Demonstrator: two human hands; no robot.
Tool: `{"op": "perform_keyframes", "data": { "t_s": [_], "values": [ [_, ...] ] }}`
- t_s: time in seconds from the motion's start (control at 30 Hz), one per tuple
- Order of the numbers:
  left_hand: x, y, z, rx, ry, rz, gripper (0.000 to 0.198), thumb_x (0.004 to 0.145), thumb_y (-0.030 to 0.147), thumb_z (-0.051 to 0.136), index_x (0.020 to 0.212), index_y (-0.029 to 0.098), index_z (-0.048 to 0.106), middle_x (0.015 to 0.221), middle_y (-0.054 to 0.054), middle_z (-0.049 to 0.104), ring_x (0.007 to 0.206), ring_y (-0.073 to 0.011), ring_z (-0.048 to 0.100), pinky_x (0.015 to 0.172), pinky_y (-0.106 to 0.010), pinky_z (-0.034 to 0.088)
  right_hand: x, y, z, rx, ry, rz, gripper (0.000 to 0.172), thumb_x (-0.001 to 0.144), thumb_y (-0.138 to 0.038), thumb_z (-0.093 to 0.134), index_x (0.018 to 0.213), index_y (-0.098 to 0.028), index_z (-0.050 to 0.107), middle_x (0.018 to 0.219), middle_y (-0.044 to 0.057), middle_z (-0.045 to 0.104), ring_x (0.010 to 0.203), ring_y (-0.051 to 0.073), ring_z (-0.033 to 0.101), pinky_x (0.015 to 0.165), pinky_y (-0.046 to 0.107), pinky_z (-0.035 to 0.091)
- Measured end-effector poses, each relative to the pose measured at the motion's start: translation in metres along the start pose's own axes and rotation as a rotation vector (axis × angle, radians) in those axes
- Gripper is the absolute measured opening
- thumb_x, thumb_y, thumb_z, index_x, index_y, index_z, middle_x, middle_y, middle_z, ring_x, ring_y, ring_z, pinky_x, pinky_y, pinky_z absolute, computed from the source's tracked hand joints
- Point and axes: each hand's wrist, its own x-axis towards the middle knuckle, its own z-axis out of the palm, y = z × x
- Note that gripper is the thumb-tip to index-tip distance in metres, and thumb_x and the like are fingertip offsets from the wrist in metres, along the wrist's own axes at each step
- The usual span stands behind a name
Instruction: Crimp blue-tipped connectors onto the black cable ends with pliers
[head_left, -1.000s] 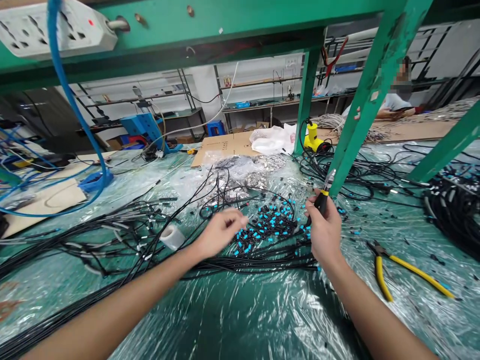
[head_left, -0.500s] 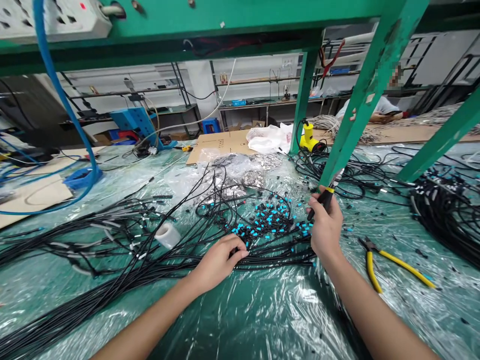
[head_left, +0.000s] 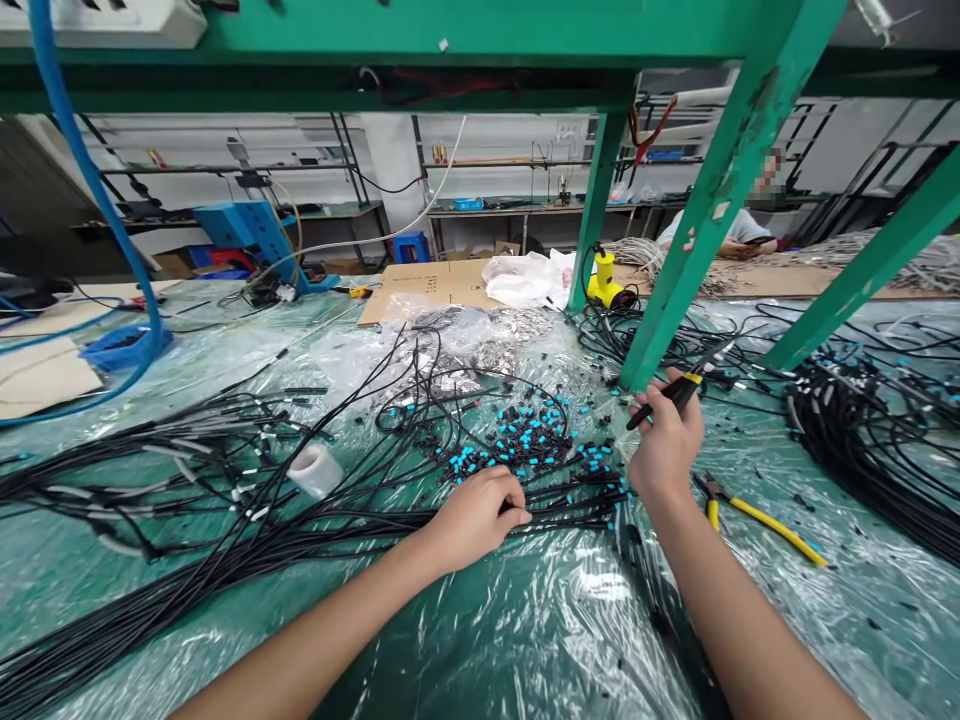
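Observation:
My left hand (head_left: 484,515) is closed in a pinch over the bundle of black cables (head_left: 300,540); what its fingertips hold is hidden. Black-and-yellow pliers (head_left: 675,398) are held in my right hand (head_left: 666,440), their jaws pointing up and to the right. Between and beyond my hands lies a pile of small black and bright blue pieces (head_left: 529,430). The cable ends, some blue-tipped, stop just left of my right wrist.
Yellow-handled cutters (head_left: 776,530) lie right of my right forearm. A clear tape roll (head_left: 315,470) sits among cables at left. Green posts (head_left: 694,230) rise from the plastic-covered table (head_left: 525,640). Behind them, a person (head_left: 739,230) holds a dark object.
My left hand has moved right along the cables, closer to my right hand. My right hand has turned, so the pliers now tilt further right. The whole view has shifted slightly.

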Motion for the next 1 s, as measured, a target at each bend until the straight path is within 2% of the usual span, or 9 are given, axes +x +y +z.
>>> {"op": "perform_keyframes", "data": {
  "t_s": [0.13, 0.33, 0.43, 0.5, 0.6, 0.73, 0.87, 0.93, 1.0],
  "values": [
    [-0.001, 0.001, -0.008, -0.225, 0.063, -0.086, 0.015, 0.089, 0.030, 0.056, 0.079, 0.020, 0.058, 0.077, 0.001, 0.057, 0.073, -0.0175, 0.053, 0.064, -0.027, 0.038, 0.000, -0.002, 0.000, -0.009, 0.012, 0.026, 0.045, 0.070, -0.033, 0.064, 0.114, -0.024, 0.057, 0.091, -0.001, 0.053, 0.073, 0.013, 0.052, 0.063, 0.025, 0.044],
    [-0.005, 0.004, -0.033, -0.695, 0.260, -0.186, 0.021, 0.092, 0.038, 0.052, 0.082, 0.020, 0.052, 0.069, 0.003, 0.054, 0.060, -0.0129, 0.045, 0.059, -0.024, 0.035, -0.001, -0.004, 0.000, 0.014, -0.017, 0.029, 0.044, 0.073, -0.033, 0.064, 0.115, -0.024, 0.055, 0.093, -0.002, 0.052, 0.074, 0.012, 0.051, 0.066, 0.025, 0.044],
    [-0.014, 0.005, -0.042, -0.874, 0.290, -0.236, 0.028, 0.092, 0.040, 0.052, 0.077, 0.017, 0.056, 0.066, 0.003, 0.054, 0.053, -0.0100, 0.041, 0.062, -0.025, 0.036, -0.010, -0.004, 0.003, 0.013, -0.104, 0.046, 0.042, 0.075, -0.034, 0.067, 0.114, -0.026, 0.056, 0.091, -0.003, 0.052, 0.071, 0.011, 0.050, 0.065, 0.025, 0.044],
    [-0.024, 0.007, -0.040, -0.941, 0.295, -0.256, 0.034, 0.093, 0.040, 0.051, 0.069, 0.017, 0.056, 0.062, 0.003, 0.053, 0.053, -0.0095, 0.042, 0.067, -0.025, 0.038, -0.023, -0.003, 0.008, -0.004, -0.230, 0.103, 0.040, 0.074, -0.037, 0.071, 0.111, -0.025, 0.058, 0.087, -0.003, 0.054, 0.068, 0.012, 0.051, 0.064, 0.026, 0.045],
    [-0.043, 0.010, -0.027, -0.984, 0.236, -0.300, 0.036, 0.093, 0.042, 0.050, 0.070, 0.016, 0.057, 0.061, 0.003, 0.054, 0.050, -0.0091, 0.043, 0.062, -0.025, 0.038, -0.049, -0.001, 0.016, -0.046, -0.460, 0.214, 0.040, 0.075, -0.043, 0.072, 0.108, -0.022, 0.062, 0.089, 0.000, 0.061, 0.068, 0.014, 0.055, 0.061, 0.028, 0.047],
    [-0.067, 0.016, -0.011, -0.931, 0.088, -0.342, 0.029, 0.090, 0.045, 0.054, 0.087, 0.016, 0.059, 0.064, 0.002, 0.059, 0.048, -0.0096, 0.044, 0.050, -0.023, 0.034, -0.079, 0.000, 0.020, -0.096, -0.670, 0.291, 0.036, 0.080, -0.043, 0.069, 0.108, -0.022, 0.061, 0.093, 0.003, 0.063, 0.069, 0.015, 0.056, 0.060, 0.028, 0.047],
    [-0.081, 0.027, -0.013, -0.933, -0.092, -0.327, 0.025, 0.089, 0.040, 0.056, 0.089, 0.016, 0.059, 0.071, -0.001, 0.062, 0.058, -0.0118, 0.052, 0.060, -0.025, 0.043, -0.100, -0.005, 0.019, -0.116, -0.851, 0.330, 0.030, 0.083, -0.040, 0.067, 0.107, -0.022, 0.062, 0.082, -0.001, 0.060, 0.066, 0.013, 0.052, 0.064, 0.027, 0.045],
    [-0.082, 0.031, -0.015, -0.977, -0.128, -0.306, 0.024, 0.089, 0.039, 0.057, 0.094, 0.016, 0.059, 0.075, -0.003, 0.062, 0.061, -0.0124, 0.055, 0.064, -0.027, 0.045, -0.112, -0.010, 0.018, -0.136, -0.955, 0.352, 0.028, 0.083, -0.038, 0.067, 0.105, -0.021, 0.063, 0.081, -0.001, 0.060, 0.069, 0.014, 0.053, 0.066, 0.027, 0.045],
    [-0.079, 0.034, -0.017, -1.033, -0.113, -0.268, 0.027, 0.089, 0.041, 0.057, 0.096, 0.015, 0.058, 0.076, -0.003, 0.061, 0.061, -0.0121, 0.054, 0.064, -0.027, 0.045, -0.125, -0.014, 0.017, -0.170, -1.045, 0.388, 0.028, 0.084, -0.038, 0.067, 0.106, -0.022, 0.063, 0.085, 0.000, 0.061, 0.075, 0.015, 0.055, 0.070, 0.027, 0.045]
  ]
}}
